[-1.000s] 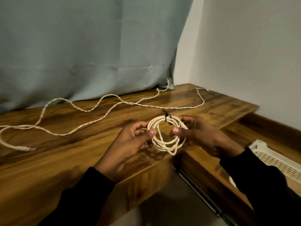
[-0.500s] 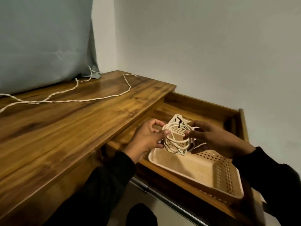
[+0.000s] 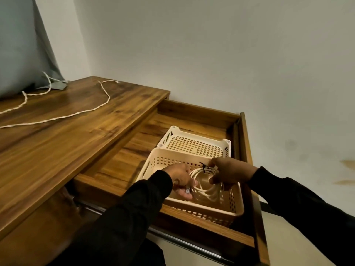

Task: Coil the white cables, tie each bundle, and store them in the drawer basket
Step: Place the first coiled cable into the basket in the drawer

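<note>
The coiled cable bundle [image 3: 204, 181], a ring of several white loops cinched at its top by a small black tie [image 3: 204, 167], sits low inside the near basket [image 3: 235, 203] in the open drawer [image 3: 247, 150], held from both sides. The left hand [image 3: 180, 181] curls its fingers round the near left arc of the ring, where a dark plug end also seems to lie in the palm; the right hand [image 3: 228, 172] pinches the far right arc just beside the tie, thumb inside the loop. Whether the bundle already touches the basket floor cannot be told. To finish the step well, the ring is probably best lowered flat until the floor bears it, both hands letting go together, so that no loop springs up over the rim or catches in a slot. The cable looks limp yet slightly springy, with a twisted, rope-like surface; the basket is cream plastic, rounded at its corners, its walls pierced by rows of square slots. A second basket [image 3: 194, 144] of like make stands just behind it. On the glossy, dark-grained wooden desktop [image 3: 80, 131] a loose cable [image 3: 57, 118] of the same kind still lies uncoiled, trailing toward a grey curtain [image 3: 23, 54].
</note>
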